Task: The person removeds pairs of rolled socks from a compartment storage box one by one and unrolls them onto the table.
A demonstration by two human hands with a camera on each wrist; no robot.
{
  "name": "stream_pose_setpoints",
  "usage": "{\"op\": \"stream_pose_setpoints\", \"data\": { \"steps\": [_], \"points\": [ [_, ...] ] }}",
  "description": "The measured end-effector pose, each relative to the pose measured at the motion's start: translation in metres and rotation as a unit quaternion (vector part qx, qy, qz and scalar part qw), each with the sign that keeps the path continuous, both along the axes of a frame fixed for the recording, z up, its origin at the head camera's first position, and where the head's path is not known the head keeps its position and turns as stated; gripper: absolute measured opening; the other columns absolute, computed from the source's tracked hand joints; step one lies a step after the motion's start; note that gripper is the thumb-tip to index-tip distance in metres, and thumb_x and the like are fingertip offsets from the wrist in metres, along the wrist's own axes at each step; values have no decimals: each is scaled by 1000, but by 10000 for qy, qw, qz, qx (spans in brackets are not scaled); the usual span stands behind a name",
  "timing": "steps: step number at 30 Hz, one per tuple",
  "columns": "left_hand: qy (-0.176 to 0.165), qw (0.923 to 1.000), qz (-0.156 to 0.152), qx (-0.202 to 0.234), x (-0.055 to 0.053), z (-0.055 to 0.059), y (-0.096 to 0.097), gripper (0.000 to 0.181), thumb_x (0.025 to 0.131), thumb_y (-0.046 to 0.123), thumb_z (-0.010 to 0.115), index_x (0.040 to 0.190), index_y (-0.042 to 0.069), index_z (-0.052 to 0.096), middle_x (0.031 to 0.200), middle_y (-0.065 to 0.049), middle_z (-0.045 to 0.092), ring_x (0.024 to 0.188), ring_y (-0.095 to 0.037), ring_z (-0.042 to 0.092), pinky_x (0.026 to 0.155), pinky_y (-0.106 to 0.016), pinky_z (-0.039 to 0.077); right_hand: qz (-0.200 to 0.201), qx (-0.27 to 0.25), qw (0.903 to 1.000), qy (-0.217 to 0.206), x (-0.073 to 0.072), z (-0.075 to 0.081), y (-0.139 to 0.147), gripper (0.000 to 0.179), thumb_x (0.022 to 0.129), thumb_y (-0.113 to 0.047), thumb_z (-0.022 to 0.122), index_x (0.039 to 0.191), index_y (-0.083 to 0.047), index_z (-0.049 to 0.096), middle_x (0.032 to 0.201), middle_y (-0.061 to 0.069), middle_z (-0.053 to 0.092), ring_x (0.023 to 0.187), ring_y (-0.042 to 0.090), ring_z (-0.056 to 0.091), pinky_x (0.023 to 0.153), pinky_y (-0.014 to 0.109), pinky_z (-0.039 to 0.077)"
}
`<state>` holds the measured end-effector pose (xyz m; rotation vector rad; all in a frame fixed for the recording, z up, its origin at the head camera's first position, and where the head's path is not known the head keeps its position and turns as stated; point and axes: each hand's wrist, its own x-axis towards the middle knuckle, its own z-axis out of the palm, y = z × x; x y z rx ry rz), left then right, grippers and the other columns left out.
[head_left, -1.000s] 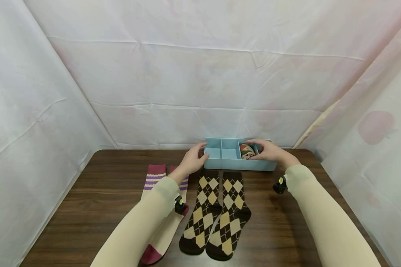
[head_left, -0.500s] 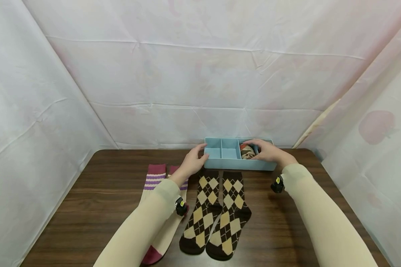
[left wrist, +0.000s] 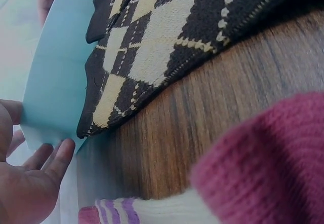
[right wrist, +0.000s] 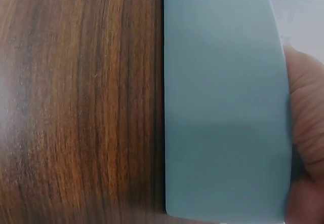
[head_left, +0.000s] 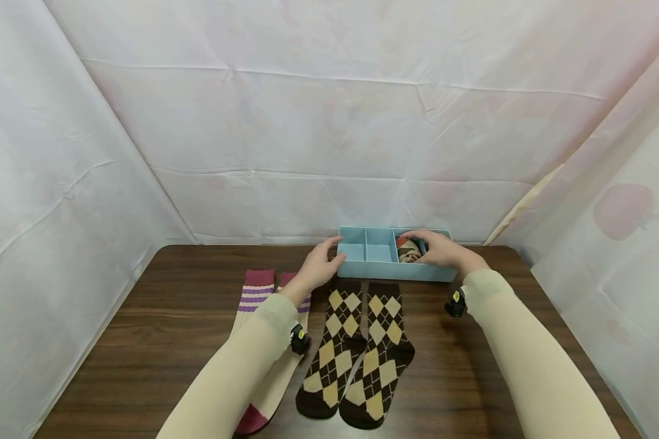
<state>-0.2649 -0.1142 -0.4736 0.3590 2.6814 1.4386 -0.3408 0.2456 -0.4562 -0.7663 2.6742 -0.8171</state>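
Note:
A light blue box (head_left: 395,270) with dividers stands at the table's back. My left hand (head_left: 317,268) touches its left end, fingers spread and fairly straight; the left wrist view shows fingertips (left wrist: 63,153) against the end wall. In the third compartment from the left sits a rolled-up pair of socks (head_left: 409,250), patterned in red, green and beige. The right hand (head_left: 442,251) reaches over the rim with thumb and fingers curved round the roll. In the right wrist view, the box's front wall (right wrist: 225,107) hides the fingertips.
Brown argyle socks (head_left: 381,360) lie flat side by side in front of the box. Left of them, cream socks (head_left: 274,390) with maroon toes and purple stripes lie partly under my left forearm. The wooden table (head_left: 159,341) is bounded by pale cloth walls (head_left: 307,122).
Both hands stay almost in place at the box. The right wrist has shifted slightly left since the earliest frame; the flat socks have not moved.

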Motion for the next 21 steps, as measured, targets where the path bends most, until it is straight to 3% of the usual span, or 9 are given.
{"op": "stream_pose_setpoints", "data": {
  "steps": [8, 13, 16, 21],
  "points": [
    [-27, 10000, 36, -6, 1, 0, 1, 60, 115, 31, 58, 170, 17, 39, 168, -17, 45, 156, -40, 40, 122, -64, 36, -123, -40, 9998, 150, 2, 2, -2, 72, 91, -2, 83, 157, -11, 56, 158, 25, 52, 141, 49, 51, 97, 59, 49],
    [-55, 9999, 32, -116, 2, 1, 1, 61, 115, 33, 57, 171, 18, 38, 169, -17, 43, 156, -41, 39, 122, -64, 36, -313, -310, 9990, 41, 4, 5, 0, 76, 90, -9, 89, 157, -12, 54, 150, 26, 56, 102, 38, 64, 81, 48, 53],
    [-53, 9999, 24, -129, 2, 1, 1, 60, 116, 33, 57, 171, 17, 37, 169, -18, 42, 156, -41, 39, 123, -64, 36, -361, -656, 9971, -110, 6, 13, 2, 79, 89, -9, 91, 158, -11, 52, 150, 26, 54, 92, 34, 66, 74, 42, 57],
    [-63, 9999, 37, -103, 2, 1, 1, 60, 115, 32, 57, 170, 18, 38, 169, -17, 43, 156, -41, 40, 122, -64, 37, -424, -1159, 9914, -423, 10, 26, 4, 83, 88, -6, 92, 159, -10, 51, 151, 25, 51, 113, 44, 70, 83, 46, 63]
  ]
}}
